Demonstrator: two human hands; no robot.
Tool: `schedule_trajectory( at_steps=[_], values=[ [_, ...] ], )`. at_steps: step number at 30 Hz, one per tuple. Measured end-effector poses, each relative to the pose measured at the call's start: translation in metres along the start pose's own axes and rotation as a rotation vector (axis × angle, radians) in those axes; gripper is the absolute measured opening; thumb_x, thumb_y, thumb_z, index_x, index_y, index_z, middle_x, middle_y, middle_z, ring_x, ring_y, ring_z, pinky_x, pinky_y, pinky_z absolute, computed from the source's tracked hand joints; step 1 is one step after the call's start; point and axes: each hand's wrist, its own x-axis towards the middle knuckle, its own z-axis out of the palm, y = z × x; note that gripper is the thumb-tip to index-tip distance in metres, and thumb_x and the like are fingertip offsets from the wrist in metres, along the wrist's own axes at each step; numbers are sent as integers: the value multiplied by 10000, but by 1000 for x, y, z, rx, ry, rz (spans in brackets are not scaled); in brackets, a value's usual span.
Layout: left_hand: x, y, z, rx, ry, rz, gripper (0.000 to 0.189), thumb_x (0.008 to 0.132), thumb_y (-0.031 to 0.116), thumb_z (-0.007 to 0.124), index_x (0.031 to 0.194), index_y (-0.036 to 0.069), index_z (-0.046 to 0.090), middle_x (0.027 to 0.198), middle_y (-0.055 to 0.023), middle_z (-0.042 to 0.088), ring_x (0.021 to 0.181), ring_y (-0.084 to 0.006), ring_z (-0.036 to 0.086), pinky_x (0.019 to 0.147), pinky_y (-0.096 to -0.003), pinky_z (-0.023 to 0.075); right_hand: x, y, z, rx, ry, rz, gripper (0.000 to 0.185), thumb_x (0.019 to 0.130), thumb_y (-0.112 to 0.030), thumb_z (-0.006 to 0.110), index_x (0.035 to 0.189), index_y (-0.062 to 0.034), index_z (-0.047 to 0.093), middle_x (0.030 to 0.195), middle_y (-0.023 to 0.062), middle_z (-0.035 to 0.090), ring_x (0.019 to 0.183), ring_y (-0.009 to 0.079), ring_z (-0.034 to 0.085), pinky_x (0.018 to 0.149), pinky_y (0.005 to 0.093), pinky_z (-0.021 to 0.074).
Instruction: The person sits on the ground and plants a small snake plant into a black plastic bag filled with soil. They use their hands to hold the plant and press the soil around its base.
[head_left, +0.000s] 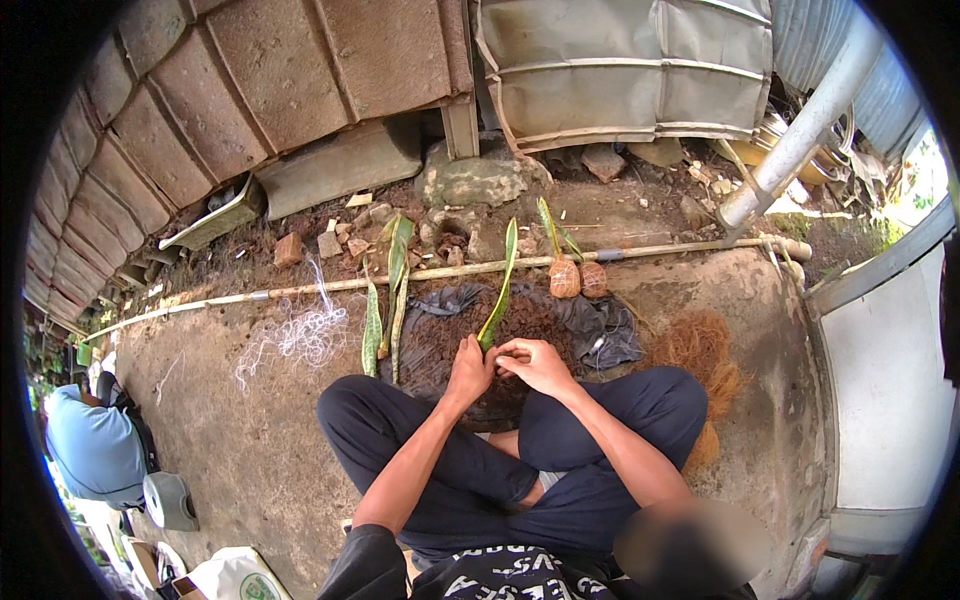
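Near the middle, my left hand (472, 369) grips the base of an upright snake plant leaf (500, 304) with yellow edges. My right hand (534, 364) is beside it, its bent fingertips close to the leaf's base; whether they pinch anything cannot be told. Beneath both hands lies dark soil (442, 337) on a black plastic sheet (600, 319). More snake plant leaves (397, 262) stand or lean to the left. Beyond the soil sit two fibre-wrapped root balls, one (564, 277) beside the other (593, 279), bound with string and with leaves rising from them.
Tangled white string (300, 337) lies left, and brown coconut fibre (694, 345) lies right by my knee. A long pole (330, 288) crosses beyond the soil, with bricks and stones (288, 250) behind it. Another person (96, 446) is at far left, near a grey plastic stool (169, 501).
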Motion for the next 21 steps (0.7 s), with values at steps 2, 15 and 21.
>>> schedule_trajectory(
  at_steps=[2, 15, 21],
  values=[
    [0, -6, 4, 66, 33, 32, 340, 916, 214, 595, 1056, -64, 459, 971, -279, 509, 908, -466, 524, 794, -501, 452, -6, -13, 26, 491, -226, 75, 329, 975, -95, 569, 1238, 99, 528, 1142, 181, 627, 988, 222, 667, 877, 319, 584],
    [0, 10, 1, 143, 111, -12, 322, 903, 159, 620, 1056, -78, 464, 976, -294, 538, 899, -484, 563, 775, -537, 462, 3, 1, -5, 349, 242, 8, 230, 990, -152, 570, 1159, 3, 584, 1044, 59, 630, 946, 137, 629, 853, 295, 539],
    [10, 12, 0, -69, 71, -143, 436, 920, 242, 618, 1131, -110, 473, 1022, -304, 554, 963, -472, 569, 809, -500, 459, 1, 12, -1, 449, 255, 14, 259, 981, -130, 585, 1177, 38, 571, 988, 89, 645, 873, 161, 661, 792, 297, 568]
  ],
)
